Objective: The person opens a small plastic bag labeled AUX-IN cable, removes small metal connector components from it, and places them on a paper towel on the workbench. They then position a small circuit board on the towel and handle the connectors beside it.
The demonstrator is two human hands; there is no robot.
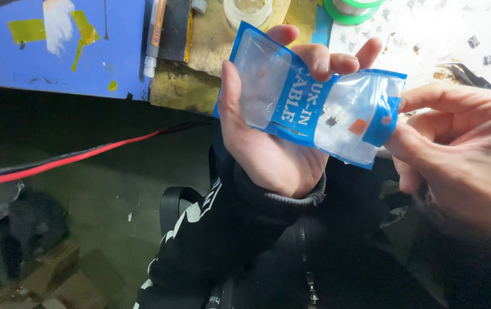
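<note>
Sleeve (211,246), black with white trim, sat nearest, below the blue-and-clear zip pouch (314,109). Left hand (268,137) cradled the pouch from beneath, fingers curled over its top edge, likely to steady it. Right hand (463,154) pinched the pouch's right end, probably at the opening. Small dark parts (332,121) lay inside. Beyond the pouch: blue mat (56,63), solder spool (351,8), tweezers (468,74).

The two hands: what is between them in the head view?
A blue and clear plastic pouch spans the gap. The left hand holds one end, the right hand pinches the other; the head view shows it.
</note>
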